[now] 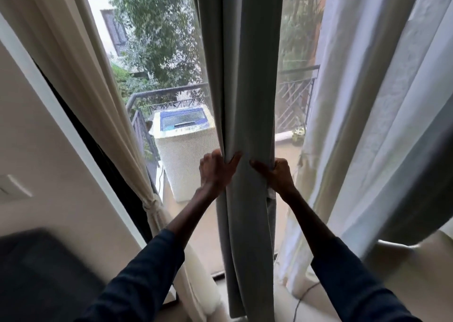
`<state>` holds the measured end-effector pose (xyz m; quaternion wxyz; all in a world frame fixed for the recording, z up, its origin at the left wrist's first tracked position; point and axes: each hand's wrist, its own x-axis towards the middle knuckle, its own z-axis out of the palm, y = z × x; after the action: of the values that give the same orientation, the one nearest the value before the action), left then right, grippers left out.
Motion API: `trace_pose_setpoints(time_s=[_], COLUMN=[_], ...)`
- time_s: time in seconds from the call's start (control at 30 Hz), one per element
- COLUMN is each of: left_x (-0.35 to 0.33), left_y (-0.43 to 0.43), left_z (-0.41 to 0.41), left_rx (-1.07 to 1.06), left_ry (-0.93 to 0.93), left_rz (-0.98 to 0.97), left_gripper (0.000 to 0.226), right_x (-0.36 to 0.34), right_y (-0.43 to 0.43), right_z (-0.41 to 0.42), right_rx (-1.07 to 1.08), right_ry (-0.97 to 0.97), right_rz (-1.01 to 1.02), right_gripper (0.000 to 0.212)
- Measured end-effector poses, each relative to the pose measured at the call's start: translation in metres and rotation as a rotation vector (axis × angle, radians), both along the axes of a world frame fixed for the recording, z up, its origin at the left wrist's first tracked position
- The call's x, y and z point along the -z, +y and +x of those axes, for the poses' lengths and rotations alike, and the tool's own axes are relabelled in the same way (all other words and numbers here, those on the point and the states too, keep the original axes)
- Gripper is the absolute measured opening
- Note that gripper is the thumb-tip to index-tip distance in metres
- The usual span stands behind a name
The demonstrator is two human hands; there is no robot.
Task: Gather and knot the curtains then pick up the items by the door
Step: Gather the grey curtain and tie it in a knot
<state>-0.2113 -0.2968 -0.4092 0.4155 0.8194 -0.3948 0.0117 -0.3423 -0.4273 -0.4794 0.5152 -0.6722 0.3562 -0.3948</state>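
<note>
A grey-green curtain (245, 76) hangs bunched into a narrow column in the middle of the glass door. My left hand (215, 169) grips its left edge and my right hand (277, 174) grips its right edge, both at about the same height, squeezing the folds together. A cream curtain (81, 76) at the left is tied with a knot (153, 206) low down. A pale blue-white curtain (382, 125) hangs loose at the right. The items by the door are not visible.
Through the glass I see a balcony with a white washing machine (183, 145), a dark railing (169, 92) and trees. A dark blurred object (44, 267) sits at the lower left. A thin cable (304, 294) lies on the floor at the right.
</note>
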Motion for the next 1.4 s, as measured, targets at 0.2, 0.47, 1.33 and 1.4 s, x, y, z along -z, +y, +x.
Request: trace_pose_setpoints(time_s=[0.2, 0.47, 1.33, 1.4], left_x=[0.000, 0.005, 0.012, 0.012], left_y=[-0.001, -0.015, -0.008, -0.004], left_z=[0.022, 0.026, 0.049, 0.050], left_rx=[0.050, 0.131, 0.429, 0.457], left_ry=[0.027, -0.058, 0.174, 0.173], left_rz=[0.012, 0.079, -0.055, -0.065], left_gripper=[0.064, 0.050, 0.039, 0.036], right_x=[0.006, 0.004, 0.062, 0.063], right_y=[-0.013, -0.015, -0.005, 0.006], right_z=[-0.008, 0.003, -0.034, -0.033], right_rx=[-0.078, -0.065, 0.125, 0.008], right_ry=[0.074, 0.112, 0.052, 0.048], right_rz=[-0.018, -0.027, -0.242, -0.220], right_gripper=[0.053, 0.032, 0.038, 0.027])
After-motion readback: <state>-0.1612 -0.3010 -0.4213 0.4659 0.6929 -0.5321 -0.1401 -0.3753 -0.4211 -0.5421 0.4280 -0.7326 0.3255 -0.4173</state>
